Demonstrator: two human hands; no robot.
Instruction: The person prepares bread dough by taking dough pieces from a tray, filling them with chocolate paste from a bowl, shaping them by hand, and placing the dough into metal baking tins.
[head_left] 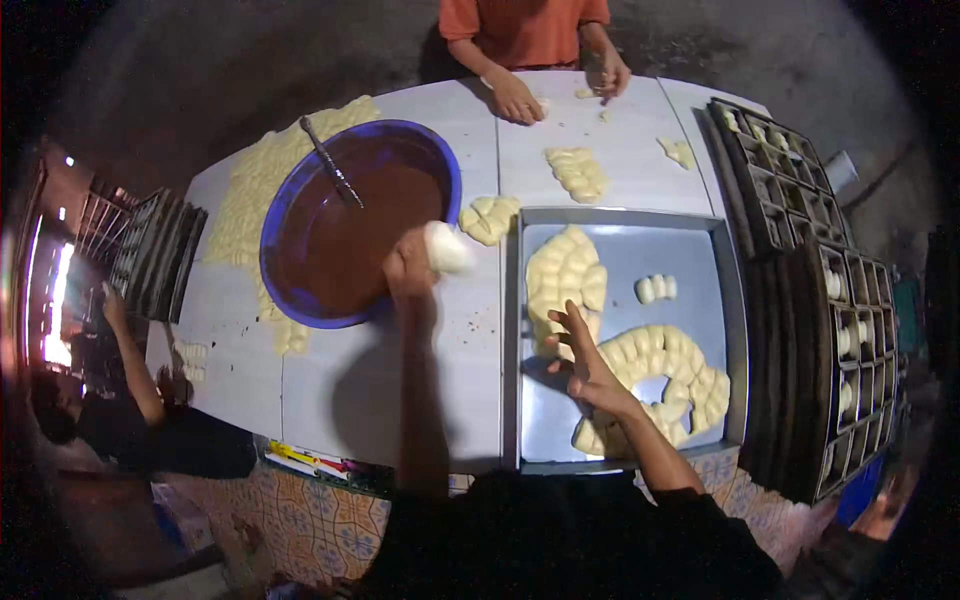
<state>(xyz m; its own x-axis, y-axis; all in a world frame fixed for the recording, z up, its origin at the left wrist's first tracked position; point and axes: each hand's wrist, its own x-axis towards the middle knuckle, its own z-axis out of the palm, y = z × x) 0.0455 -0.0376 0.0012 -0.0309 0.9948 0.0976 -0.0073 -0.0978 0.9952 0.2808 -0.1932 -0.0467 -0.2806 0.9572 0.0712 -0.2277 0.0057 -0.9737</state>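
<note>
My left hand (408,268) holds a pale lump of dough (449,248) at the right rim of a blue-purple basin (452,170); the lump is smeared by motion. Brown filling (385,215) lies in the basin, and a dark-handled utensil (332,162) leans in it against the far rim. Over a grey metal tray (625,240), my right hand (588,368) hovers with its fingers spread and nothing in them. Beneath and around it lie joined rows of dough pieces (655,352), another cluster of dough (565,270) and a short separate row (656,289).
Flattened dough pieces (250,190) cover the white table (465,370) left of the basin. A small dough cluster (489,219) sits between basin and tray. Stacked baking molds (845,340) stand at the right. Across the table, a person in orange (525,40) handles dough; another person (150,420) works at the left.
</note>
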